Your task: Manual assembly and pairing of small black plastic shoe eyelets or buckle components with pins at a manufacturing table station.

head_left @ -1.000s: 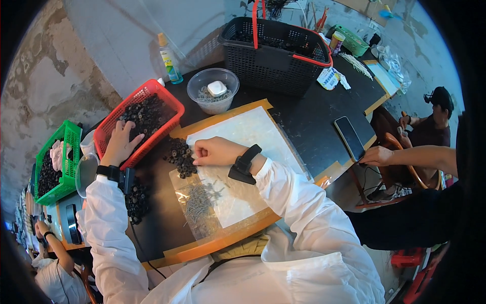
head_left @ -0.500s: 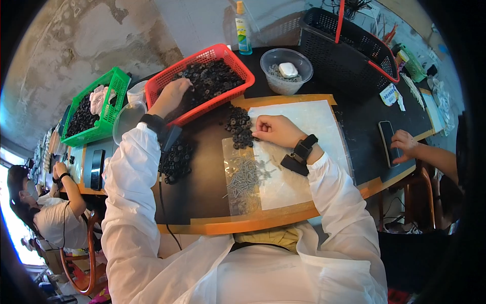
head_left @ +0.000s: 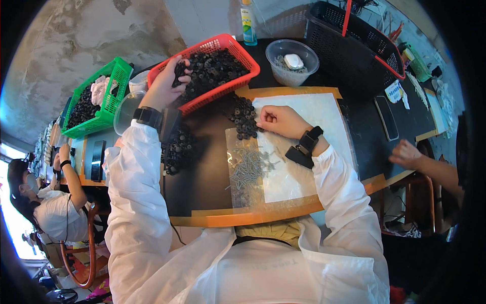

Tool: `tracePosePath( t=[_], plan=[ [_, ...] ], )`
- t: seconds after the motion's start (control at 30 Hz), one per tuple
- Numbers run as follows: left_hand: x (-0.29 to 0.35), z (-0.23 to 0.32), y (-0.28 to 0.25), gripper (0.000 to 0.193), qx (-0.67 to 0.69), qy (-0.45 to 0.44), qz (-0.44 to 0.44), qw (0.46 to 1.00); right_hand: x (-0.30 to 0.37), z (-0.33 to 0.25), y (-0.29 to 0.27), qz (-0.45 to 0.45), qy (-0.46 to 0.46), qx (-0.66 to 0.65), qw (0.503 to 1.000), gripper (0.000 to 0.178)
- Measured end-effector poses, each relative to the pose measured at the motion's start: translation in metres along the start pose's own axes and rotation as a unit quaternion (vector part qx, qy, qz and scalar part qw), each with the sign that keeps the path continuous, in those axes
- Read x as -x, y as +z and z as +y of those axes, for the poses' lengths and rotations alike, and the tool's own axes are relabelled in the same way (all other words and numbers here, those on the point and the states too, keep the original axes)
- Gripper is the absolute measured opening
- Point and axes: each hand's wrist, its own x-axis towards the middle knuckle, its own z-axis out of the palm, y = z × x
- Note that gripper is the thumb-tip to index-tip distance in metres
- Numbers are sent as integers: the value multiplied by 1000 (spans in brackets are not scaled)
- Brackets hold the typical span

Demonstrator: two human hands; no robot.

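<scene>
I have the left hand (head_left: 165,87), grip curled around black rings (head_left: 215,71) over the far-left red basket (head_left: 223,91), plenty left inside, a ring pile (head_left: 246,119) already on the bench (head_left: 207,172) beside the right hand (head_left: 285,122), whose grip I cannot make out, grey pins (head_left: 246,169) loose nearer.

Behind the far edge of the black table (head_left: 207,187) rises a smooth grey wall (head_left: 210,20) with a soft shadow on it. Toward the far left corner comes a rougher wall (head_left: 101,33), patchy and stained brown. Orange tape (head_left: 228,219) lines the table's near edge. Past the left end stands a chair with a curved reddish-brown frame (head_left: 92,251); a similar frame (head_left: 431,205) shows off the right end. White light glares at far left, perhaps through a window (head_left: 15,239).
</scene>
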Motion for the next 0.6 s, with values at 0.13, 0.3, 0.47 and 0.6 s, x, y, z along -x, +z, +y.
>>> tracePosePath(
  t=[0.13,0.3,0.47,0.6],
  plan=[
    [14,-9,74,23,-136,13,34,990,2,2,-1,5,-3,-5,1000,21],
    [6,-89,105,31,-460,143,-36,875,1,2,0,5,3,-10,1000,21],
    [1,-138,102,21,-720,344,42,602,1,1,-1,0,15,-12,1000,22],
    [-2,-139,100,18,-776,376,29,505,3,0,-2,2,12,5,1000,22]
  ],
)
